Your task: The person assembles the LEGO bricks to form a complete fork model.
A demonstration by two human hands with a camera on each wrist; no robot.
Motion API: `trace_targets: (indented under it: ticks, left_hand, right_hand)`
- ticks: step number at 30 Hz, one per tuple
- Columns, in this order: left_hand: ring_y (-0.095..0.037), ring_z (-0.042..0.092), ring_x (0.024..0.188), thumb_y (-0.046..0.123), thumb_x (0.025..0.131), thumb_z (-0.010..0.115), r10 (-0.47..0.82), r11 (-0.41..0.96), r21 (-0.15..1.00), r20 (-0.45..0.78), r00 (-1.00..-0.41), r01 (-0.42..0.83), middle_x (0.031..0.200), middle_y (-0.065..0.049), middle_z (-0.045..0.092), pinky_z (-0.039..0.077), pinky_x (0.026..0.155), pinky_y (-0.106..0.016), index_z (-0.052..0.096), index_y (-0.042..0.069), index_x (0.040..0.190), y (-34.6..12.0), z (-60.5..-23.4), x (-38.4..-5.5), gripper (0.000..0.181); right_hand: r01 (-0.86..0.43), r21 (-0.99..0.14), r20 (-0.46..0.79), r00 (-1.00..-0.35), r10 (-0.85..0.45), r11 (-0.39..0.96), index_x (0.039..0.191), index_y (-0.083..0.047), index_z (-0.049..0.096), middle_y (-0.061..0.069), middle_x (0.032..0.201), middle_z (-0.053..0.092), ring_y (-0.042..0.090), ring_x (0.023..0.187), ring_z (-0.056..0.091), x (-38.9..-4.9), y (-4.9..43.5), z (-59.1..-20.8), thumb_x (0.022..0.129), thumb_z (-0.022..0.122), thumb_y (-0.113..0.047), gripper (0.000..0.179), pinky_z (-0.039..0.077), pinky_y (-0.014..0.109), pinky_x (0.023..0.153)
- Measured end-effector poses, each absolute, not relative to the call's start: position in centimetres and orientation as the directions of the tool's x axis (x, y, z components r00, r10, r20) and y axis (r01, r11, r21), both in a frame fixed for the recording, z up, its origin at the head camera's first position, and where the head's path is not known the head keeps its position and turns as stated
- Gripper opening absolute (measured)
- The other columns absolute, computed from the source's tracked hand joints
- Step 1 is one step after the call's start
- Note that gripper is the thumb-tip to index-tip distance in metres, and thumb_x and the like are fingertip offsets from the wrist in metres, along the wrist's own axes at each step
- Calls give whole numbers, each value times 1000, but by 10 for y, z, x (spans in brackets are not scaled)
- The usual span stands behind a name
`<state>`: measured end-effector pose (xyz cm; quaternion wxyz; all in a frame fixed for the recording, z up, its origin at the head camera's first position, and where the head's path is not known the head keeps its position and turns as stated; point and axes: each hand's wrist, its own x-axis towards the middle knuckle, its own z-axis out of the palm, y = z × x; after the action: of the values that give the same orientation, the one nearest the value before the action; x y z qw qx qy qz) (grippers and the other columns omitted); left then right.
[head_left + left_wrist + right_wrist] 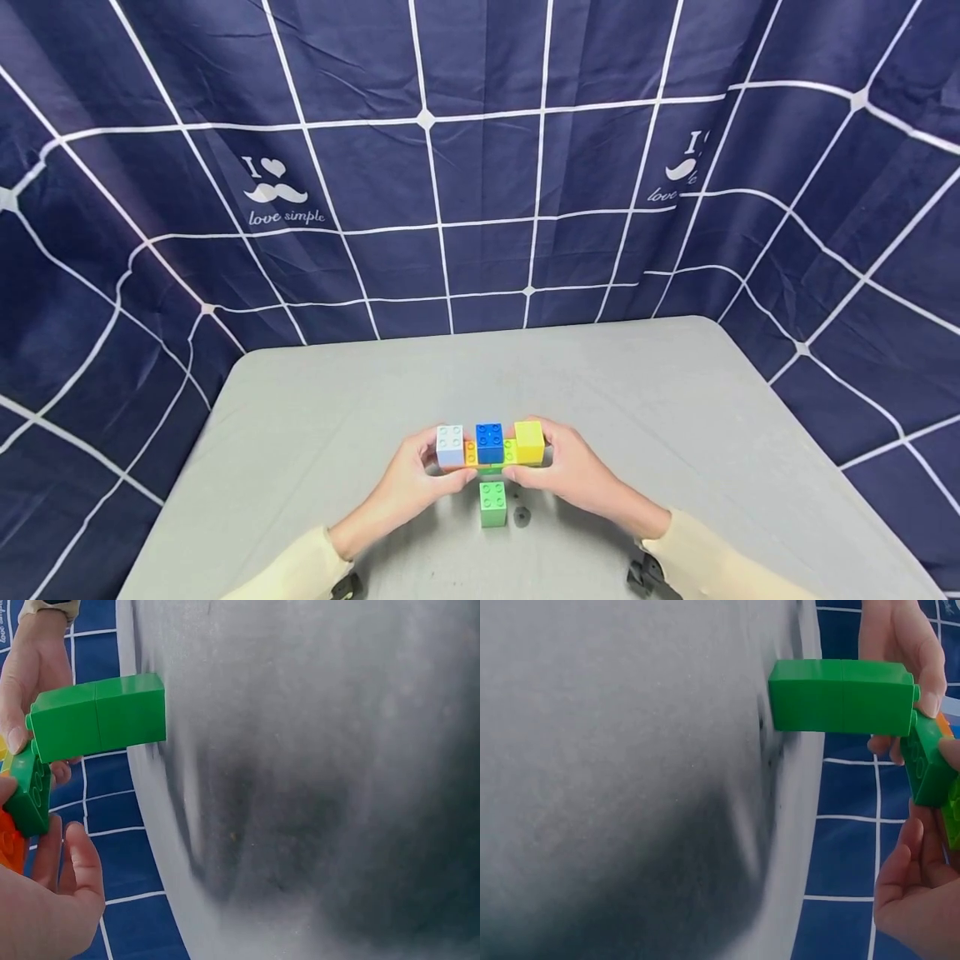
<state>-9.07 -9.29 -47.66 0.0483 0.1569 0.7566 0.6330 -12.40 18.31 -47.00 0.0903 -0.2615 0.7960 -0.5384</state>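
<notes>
Both hands hold one joined toy brick assembly by its ends. My left hand (412,471) grips the end with the pale blue-white brick (450,445) and orange brick (471,452). My right hand (573,467) grips the end with the yellow brick (529,442) and lime brick (510,451). A dark blue brick (490,442) sits on top in the middle, and a green brick (30,791) forms the underside. Close to that underside, a stack of two green bricks (840,696) stands upright on the table. Whether they touch, I cannot tell.
The grey table (337,400) has a dark round spot (522,517) beside the green stack. A navy curtain with white lines (480,167) surrounds the table at the back and sides.
</notes>
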Motion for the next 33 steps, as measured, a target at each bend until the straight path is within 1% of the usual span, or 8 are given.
trace_targets:
  ticks: [6, 12, 16, 20, 28, 33]
  left_hand:
    - [-18, 69, 104, 10, 91, 88, 301, 165, 968, 130, -945, 186, 113, -3, 76, 55, 97, -34, 74, 3, 126, -92, -476, -84, 39]
    - [-18, 70, 103, 14, 92, 89, 297, 201, 961, 125, -947, 191, 110, 2, 77, 55, 96, -34, 74, 7, 125, -92, -478, -76, 37]
    - [-17, 70, 103, 17, 93, 89, 301, 216, 957, 125, -945, 195, 111, 4, 76, 56, 96, -34, 73, 8, 127, -92, -479, -70, 38]
    - [-17, 69, 102, 18, 93, 90, 301, 220, 956, 124, -946, 196, 111, 4, 76, 56, 95, -33, 73, 9, 127, -91, -479, -68, 39]
    - [-16, 69, 101, 18, 91, 91, 295, 224, 956, 120, -948, 191, 110, 4, 76, 56, 92, -32, 75, 10, 124, -92, -479, -64, 38]
    - [-18, 68, 107, 16, 89, 93, 300, 197, 967, 96, -949, 160, 119, 1, 75, 55, 97, -31, 74, 10, 129, -91, -480, -62, 45]
  right_hand:
    - [-321, -906, 141, -844, -517, 277, 121, -21, 74, -4, 107, 75, 18, 95, 63, -119, 185, -471, 92, 92, -26, 35, 52, 33, 85]
    - [-333, -911, 160, -829, -536, 245, 119, -21, 74, -1, 102, 73, 18, 92, 61, -113, 186, -473, 92, 91, -24, 32, 52, 32, 82]
    - [-358, -905, 185, -820, -542, 232, 118, -21, 73, -1, 101, 72, 17, 91, 61, -109, 188, -476, 92, 91, -22, 32, 52, 32, 80]
    - [-368, -900, 193, -816, -544, 234, 118, -21, 73, -2, 102, 73, 16, 90, 62, -107, 188, -476, 92, 91, -22, 32, 53, 32, 81]
    - [-368, -900, 190, -815, -547, 234, 117, -22, 73, -3, 100, 72, 17, 88, 62, -104, 189, -477, 92, 92, -24, 32, 53, 32, 79]
    - [-370, -898, 192, -816, -545, 239, 117, -23, 72, -3, 98, 71, 16, 88, 62, -102, 189, -478, 91, 92, -24, 32, 53, 32, 79]
